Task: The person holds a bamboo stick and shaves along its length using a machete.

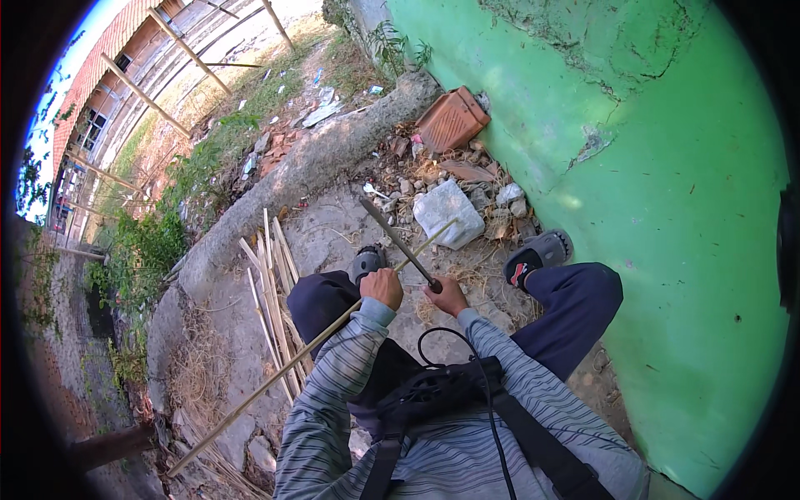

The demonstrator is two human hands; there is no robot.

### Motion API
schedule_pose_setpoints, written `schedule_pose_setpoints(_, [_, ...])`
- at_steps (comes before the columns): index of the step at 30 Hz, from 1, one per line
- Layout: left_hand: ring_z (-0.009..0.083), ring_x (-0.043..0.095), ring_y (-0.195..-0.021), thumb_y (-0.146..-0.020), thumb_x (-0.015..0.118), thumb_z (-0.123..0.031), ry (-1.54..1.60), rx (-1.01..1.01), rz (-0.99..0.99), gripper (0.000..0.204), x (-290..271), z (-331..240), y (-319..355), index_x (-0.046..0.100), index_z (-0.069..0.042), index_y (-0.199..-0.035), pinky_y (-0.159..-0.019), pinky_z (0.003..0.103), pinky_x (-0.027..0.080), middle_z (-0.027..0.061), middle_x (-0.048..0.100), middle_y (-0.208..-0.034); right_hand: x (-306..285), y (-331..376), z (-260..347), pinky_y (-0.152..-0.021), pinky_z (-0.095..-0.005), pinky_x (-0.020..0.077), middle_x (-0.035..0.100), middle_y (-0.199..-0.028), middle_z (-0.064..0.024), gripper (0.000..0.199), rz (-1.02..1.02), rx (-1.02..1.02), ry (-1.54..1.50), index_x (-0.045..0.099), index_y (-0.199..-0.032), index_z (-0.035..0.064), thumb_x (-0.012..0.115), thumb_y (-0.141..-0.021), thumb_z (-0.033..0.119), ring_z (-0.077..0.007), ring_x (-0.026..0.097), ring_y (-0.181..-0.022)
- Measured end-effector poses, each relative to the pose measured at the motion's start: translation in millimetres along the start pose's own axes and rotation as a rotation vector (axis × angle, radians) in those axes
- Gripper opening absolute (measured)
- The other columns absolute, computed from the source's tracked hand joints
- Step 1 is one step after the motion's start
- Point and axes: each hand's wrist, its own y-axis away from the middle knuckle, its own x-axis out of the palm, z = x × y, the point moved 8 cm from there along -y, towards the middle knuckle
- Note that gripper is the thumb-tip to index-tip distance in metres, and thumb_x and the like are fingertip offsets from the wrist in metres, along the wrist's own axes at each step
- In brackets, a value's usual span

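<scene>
My left hand (382, 289) is closed around a long, thin bamboo strip (275, 377). The strip slants from the lower left, past my left forearm, up to a pale block of stone (450, 208), its far end overlapping the block in view. In my right hand (448, 297) is the dark handle of a long knife (393, 229). Its narrow, dark blade points up and to the left, crossing the strip just beyond my left hand. Whether blade and strip touch, I cannot tell. Several split bamboo strips (271, 287) lie on the ground beside my left knee.
A green wall (683, 250) with cracked plaster rises close on the right. Rubble (492, 196) and an orange-brown clay tile (454, 119) lie at its foot. A low, rough ridge (308, 167) runs along the left, with plants (150, 242) beyond it. My shod feet flank the work area.
</scene>
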Motion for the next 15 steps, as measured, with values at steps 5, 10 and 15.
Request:
schedule_pose_setpoints(5, [0.0341, 0.077, -0.075, -0.092, 0.059, -0.014, -0.037, -0.020, -0.073, 0.019, 9.3, 2.8, 3.4, 0.074, -0.005, -0.083, -0.065, 0.047, 0.060, 0.0171, 0.075, -0.080, -9.4, 8.1, -40.0, -0.072, -0.0426, 0.0546, 0.071, -0.078, -0.0183, 0.033, -0.064, 0.263, -0.056, 0.072, -0.088, -0.0005, 0.077, -0.085, 0.032, -0.0324, 0.071, -0.074])
schedule_pose_setpoints(10, [0.0331, 0.077, -0.075, -0.093, 0.061, -0.013, -0.072, -0.067, -0.080, 0.016, 11.1, -2.0, 6.9, 0.072, -0.005, -0.084, -0.063, 0.046, 0.061, 0.0170, 0.075, -0.079, -11.8, 8.3, 3.4, -0.073, -0.0471, 0.0545, 0.071, -0.081, -0.0223, 0.032, -0.014, 0.099, 0.140, 0.071, -0.085, 0.0006, 0.074, -0.083, 0.033, -0.0401, 0.071, -0.077])
schedule_pose_setpoints(15, [0.0335, 0.077, -0.078, -0.091, 0.065, -0.014, -0.078, -0.039, -0.104, 0.013, 12.9, -3.8, 10.3, 0.075, -0.006, -0.090, -0.065, 0.046, 0.062, 0.0148, 0.076, -0.082, 0.6, 4.8, 27.8, -0.076, -0.0492, 0.0541, 0.070, -0.083, -0.0214, 0.030, 0.093, 0.082, 0.046, 0.072, -0.087, 0.0031, 0.074, -0.081, 0.032, -0.0402, 0.070, -0.080])
